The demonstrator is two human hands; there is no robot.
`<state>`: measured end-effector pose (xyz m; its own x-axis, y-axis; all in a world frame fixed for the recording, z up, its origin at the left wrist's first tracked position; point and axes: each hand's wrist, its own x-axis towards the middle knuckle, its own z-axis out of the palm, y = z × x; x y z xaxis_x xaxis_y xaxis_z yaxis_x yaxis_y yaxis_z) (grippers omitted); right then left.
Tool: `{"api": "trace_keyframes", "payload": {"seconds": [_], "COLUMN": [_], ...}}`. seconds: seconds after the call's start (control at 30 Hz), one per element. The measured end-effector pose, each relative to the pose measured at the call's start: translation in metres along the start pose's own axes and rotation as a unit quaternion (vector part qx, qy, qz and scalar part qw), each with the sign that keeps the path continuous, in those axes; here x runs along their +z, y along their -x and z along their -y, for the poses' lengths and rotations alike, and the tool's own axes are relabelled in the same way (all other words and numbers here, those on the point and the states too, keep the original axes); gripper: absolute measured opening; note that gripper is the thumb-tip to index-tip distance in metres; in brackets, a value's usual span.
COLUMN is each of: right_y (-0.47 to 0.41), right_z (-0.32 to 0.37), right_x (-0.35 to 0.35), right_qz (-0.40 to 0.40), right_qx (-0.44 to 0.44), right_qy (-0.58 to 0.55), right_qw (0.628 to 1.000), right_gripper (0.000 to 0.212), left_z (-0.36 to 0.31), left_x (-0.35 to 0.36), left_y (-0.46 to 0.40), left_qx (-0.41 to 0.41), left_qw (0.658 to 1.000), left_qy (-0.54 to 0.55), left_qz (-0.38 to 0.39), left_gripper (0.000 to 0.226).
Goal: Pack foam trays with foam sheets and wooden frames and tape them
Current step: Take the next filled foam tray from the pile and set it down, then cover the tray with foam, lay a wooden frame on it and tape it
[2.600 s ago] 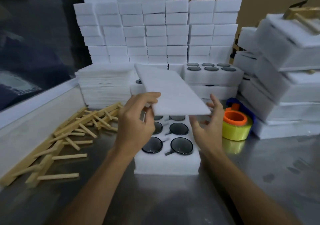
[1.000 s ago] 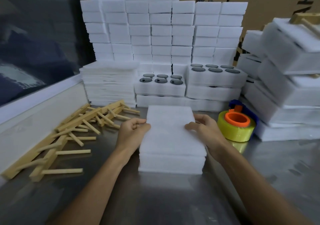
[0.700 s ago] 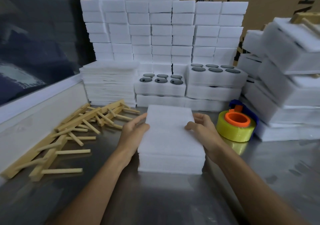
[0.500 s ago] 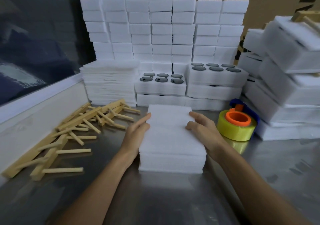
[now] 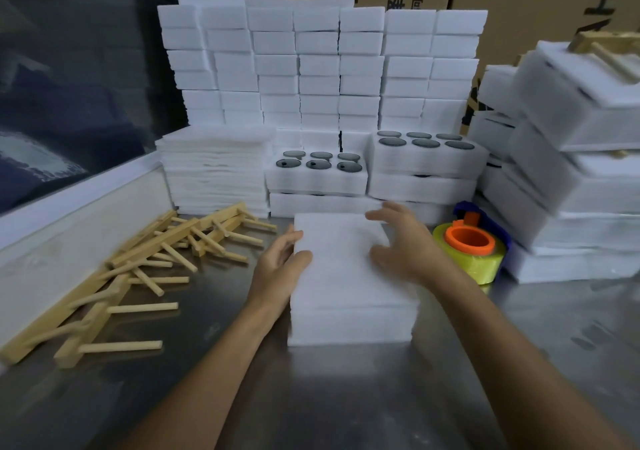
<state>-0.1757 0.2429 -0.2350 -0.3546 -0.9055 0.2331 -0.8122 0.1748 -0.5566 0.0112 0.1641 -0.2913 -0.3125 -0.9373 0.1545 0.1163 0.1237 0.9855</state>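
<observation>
A white foam tray [image 5: 349, 325] stands on the steel table in front of me, covered by a white foam sheet [image 5: 343, 259]. My left hand [image 5: 280, 264] lies flat against the tray's left edge with its thumb on the sheet. Over the sheet's right side hovers my right hand [image 5: 398, 245], blurred, fingers spread and holding nothing. A pile of wooden frames [image 5: 138, 269] lies to the left. Right of the tray sits a yellow tape roll [image 5: 471, 252] with an orange core.
Stacks of white foam blocks [image 5: 318, 65] fill the back. In front of them are a pile of foam sheets [image 5: 216, 169] and trays with dark round discs [image 5: 317, 169]. Packed trays [image 5: 571, 158] rise at the right. A white wall ledge [image 5: 69, 214] borders the left.
The foam sheet was lowered onto the tray and covers the discs. Both hands smoothed it with curled fingers, then opened; the right hand has lifted off and shifted toward the far right.
</observation>
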Motion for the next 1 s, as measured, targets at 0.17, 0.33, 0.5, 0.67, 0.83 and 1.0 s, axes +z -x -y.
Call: {"api": "trace_keyframes", "payload": {"seconds": [0.17,0.33,0.5,0.67,0.83,1.0], "right_y": [-0.009,-0.01,-0.006,0.001,0.01,0.01], "right_z": [0.04,0.034,0.016,-0.005,-0.015,-0.016], "right_x": [0.033,0.043,0.022,0.015,0.02,0.023], "right_qz": [0.103,0.169,0.137,0.159,0.099,0.084], "right_qx": [-0.073,-0.047,-0.012,0.018,0.042,0.056], "right_qy": [0.144,0.155,0.014,-0.116,-0.323,-0.343], "right_qw": [0.981,0.972,0.99,0.98,0.94,0.934], "right_gripper": [0.063,0.064,0.074,0.066,0.051,0.051], "left_z": [-0.005,-0.009,-0.008,-0.007,-0.006,-0.007], "left_x": [-0.003,-0.002,-0.001,0.0,-0.002,-0.009], "left_y": [0.003,0.005,0.005,0.004,0.005,0.003], "left_qx": [-0.002,-0.009,-0.025,-0.028,-0.022,0.009], "left_qw": [1.0,1.0,1.0,0.999,1.0,0.996], "left_qy": [-0.015,0.0,0.006,0.012,0.015,-0.075], "left_qz": [-0.002,0.003,-0.002,-0.008,-0.004,-0.041], "left_gripper": [0.034,0.036,0.036,0.037,0.035,0.021]}}
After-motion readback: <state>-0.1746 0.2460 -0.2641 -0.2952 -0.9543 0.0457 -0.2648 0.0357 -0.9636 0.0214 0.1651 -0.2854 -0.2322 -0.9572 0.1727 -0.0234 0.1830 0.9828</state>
